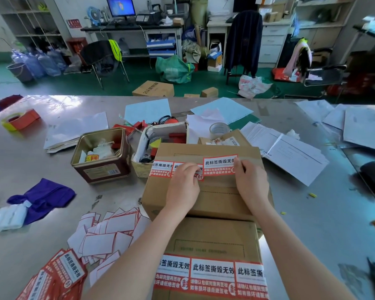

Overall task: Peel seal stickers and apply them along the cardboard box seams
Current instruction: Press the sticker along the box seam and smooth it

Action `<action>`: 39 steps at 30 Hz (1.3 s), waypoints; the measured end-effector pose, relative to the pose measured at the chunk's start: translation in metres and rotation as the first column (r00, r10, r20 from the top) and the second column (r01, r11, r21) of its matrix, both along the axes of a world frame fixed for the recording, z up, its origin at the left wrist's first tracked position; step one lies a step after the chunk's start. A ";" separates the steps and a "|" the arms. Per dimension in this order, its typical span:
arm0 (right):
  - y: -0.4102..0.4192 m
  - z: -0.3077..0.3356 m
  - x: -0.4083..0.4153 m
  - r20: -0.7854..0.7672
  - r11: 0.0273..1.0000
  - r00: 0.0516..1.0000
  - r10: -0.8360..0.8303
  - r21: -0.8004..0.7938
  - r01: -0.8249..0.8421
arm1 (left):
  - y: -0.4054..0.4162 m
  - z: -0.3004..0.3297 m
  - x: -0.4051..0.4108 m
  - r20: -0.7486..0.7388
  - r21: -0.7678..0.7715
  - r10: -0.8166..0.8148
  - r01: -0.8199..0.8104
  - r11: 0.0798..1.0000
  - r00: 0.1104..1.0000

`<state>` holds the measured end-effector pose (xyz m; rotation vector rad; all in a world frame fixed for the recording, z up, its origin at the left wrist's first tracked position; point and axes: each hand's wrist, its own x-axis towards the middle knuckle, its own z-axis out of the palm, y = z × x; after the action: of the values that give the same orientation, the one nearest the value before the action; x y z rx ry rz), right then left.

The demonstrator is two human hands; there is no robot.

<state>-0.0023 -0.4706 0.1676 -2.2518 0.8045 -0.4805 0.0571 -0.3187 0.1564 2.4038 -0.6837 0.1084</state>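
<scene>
fingers of both the left hand and right hand pinch a seal sticker over the cardboard box seam.

Both forearms are extended forward; the left hand and right hand are held palm-down, fingers curled.
</scene>
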 end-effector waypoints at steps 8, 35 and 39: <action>0.002 -0.004 0.002 -0.051 0.993 0.999 0.011 -0.113 -0.017 | 0.001 0.000 -0.001 0.010 -0.013 0.001 -0.001 1.000 1.000; 0.000 -0.004 0.003 -0.081 0.988 0.996 0.026 -0.148 -0.038 | -0.006 -0.008 0.000 0.154 0.247 -0.213 0.171 0.954 0.965; -0.002 0.001 0.001 -0.064 0.997 0.997 0.044 -0.065 -0.048 | -0.001 -0.007 -0.008 0.288 0.093 -0.110 0.087 0.992 0.951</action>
<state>-0.0016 -0.4726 0.1684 -2.3517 0.7759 -0.4231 0.0495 -0.3199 0.1497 2.4486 -0.9579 0.4095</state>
